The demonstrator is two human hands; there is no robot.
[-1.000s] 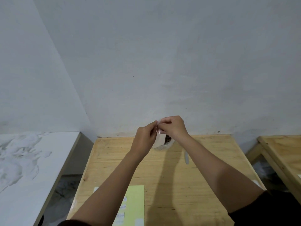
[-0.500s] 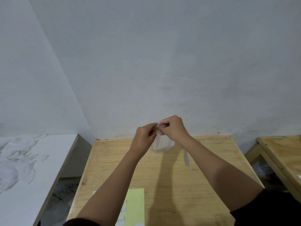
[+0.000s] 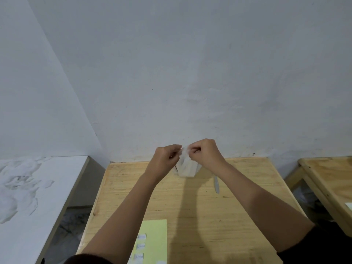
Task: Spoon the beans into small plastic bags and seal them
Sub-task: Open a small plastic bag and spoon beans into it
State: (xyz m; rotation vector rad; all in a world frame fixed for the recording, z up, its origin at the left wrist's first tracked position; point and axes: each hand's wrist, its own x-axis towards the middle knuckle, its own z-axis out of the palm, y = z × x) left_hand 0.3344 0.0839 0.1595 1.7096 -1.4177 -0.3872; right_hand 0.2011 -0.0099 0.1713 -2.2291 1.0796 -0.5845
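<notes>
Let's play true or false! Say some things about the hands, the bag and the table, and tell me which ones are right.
1. The left hand and the right hand both pinch the bag. True.
2. The right hand holds the spoon. False: the spoon lies on the table.
3. A yellow sheet lies on the table. True.
4. The bag lies flat on the table. False: it hangs from the fingers.

Small translucent plastic bag point(image 3: 185, 167) hangs upright, pinched at its top edge.
</notes>
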